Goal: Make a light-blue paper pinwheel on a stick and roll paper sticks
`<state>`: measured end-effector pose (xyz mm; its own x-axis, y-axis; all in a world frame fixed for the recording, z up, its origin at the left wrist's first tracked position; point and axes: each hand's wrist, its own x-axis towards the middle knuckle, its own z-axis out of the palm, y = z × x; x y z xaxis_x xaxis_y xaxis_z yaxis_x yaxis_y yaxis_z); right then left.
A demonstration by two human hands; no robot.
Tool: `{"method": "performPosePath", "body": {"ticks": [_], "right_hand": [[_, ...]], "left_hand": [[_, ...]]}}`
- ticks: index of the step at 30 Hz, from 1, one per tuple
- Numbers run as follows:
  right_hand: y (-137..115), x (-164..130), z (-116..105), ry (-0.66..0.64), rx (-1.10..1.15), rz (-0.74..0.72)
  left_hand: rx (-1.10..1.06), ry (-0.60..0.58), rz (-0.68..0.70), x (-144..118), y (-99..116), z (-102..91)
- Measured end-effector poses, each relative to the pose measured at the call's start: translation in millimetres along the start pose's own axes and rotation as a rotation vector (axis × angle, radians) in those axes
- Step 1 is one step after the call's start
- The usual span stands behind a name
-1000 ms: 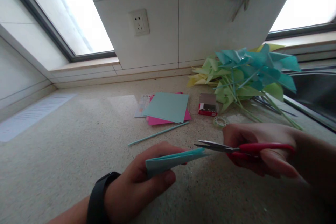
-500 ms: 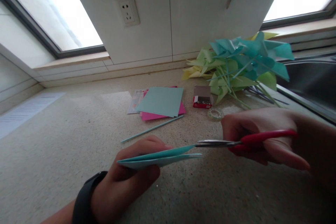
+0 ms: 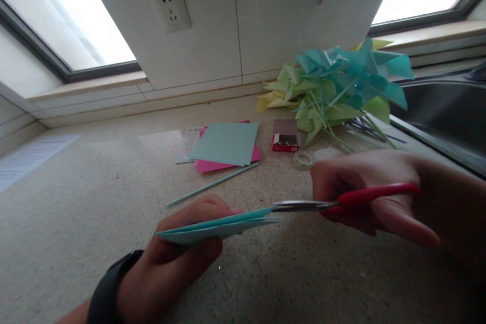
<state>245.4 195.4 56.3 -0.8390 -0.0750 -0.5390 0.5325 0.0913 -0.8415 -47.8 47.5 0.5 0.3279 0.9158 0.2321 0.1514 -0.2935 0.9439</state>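
Overexposed windows [image 3: 56, 15] at upper left and upper right backlight the scene; the desk [image 3: 94, 223] is dim, edges bowed, the near right hand [image 3: 379, 197] soft.

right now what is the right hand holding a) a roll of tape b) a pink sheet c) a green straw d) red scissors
d: the right hand grips the red scissors, their blades at the tip of the folded teal paper in the left hand.

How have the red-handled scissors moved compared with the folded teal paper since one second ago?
Yes. The red-handled scissors closed toward the folded teal paper; their blades, then open just beyond its tip, now meet that tip, nearly shut.
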Motion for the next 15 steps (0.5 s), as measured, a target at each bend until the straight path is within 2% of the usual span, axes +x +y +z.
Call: {"method": "performPosePath", "body": {"ticks": [3, 10, 15], "right_hand": [[-0.4, 0.5, 0.4, 0.003, -0.014, -0.026], [1.6, 0.4, -1.3, -0.01, 0.012, 0.019], [1.5, 0.1, -1.7, -0.009, 0.007, 0.01]], "left_hand": [[0.026, -0.014, 0.0, 2.1, 2.5, 0.8], [0.086, -0.039, -0.005, 2.8, 5.9, 0.3], [0.036, -0.067, -0.084, -1.4, -0.8, -1.2]]}}
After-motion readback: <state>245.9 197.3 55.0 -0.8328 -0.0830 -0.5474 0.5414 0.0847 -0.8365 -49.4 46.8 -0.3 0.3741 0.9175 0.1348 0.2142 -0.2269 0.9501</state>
